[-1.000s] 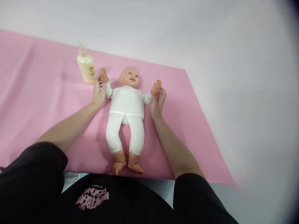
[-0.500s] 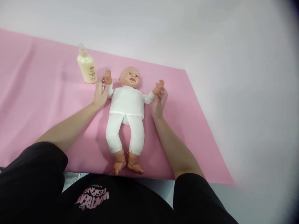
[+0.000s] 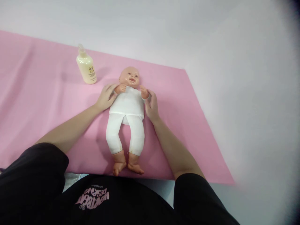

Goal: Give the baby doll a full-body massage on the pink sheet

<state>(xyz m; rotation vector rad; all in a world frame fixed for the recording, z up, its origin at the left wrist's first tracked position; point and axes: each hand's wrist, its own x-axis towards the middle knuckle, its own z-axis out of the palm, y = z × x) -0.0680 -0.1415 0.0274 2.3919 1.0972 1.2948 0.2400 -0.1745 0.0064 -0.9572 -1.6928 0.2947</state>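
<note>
Head cam, left hand [image 3: 106, 97] & right hand [image 3: 152, 105] grasping doll [image 3: 127, 104] arms, bottle [image 3: 86, 66] label unreadable

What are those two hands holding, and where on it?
The baby doll: the left hand grips one arm, the right hand the other, both folded onto its chest.

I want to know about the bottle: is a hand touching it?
No, the bottle stands alone; both hands hold the doll.
</note>
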